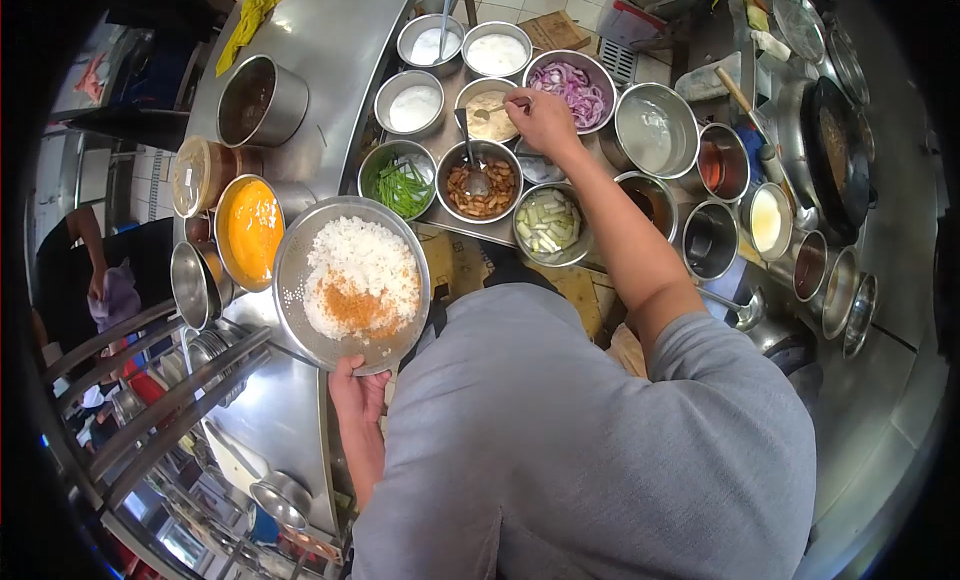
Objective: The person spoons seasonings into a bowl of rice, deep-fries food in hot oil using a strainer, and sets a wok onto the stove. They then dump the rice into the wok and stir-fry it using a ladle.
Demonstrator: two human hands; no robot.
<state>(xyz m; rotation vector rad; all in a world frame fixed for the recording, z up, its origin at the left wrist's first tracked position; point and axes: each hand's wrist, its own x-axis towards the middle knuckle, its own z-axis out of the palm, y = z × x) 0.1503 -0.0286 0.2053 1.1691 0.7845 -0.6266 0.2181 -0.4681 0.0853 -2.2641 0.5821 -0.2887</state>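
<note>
A wide metal bowl (290, 295) holds white rice (362, 248) with an orange-brown powder (356, 308) on its lower part. My left hand (362, 390) grips this bowl by its near rim. Over a bowl of pale beige powder (488, 126), my right hand (541, 117) pinches the handle of a small spoon (484, 114), whose tip is at the powder. Sliced purple onion (570, 92) fills the bowl just right of that hand. Below stand bowls of brown fried pieces (478, 192), chopped green stalks (402, 186) and pale green chunks (548, 222).
White powders fill bowls at the top, one (495, 53) beside another with a spoon. A pot of orange liquid (254, 232) stands left of the rice bowl. Several sauce pots and a wok (838, 160) line the right. Another person's hand (98, 282) shows far left.
</note>
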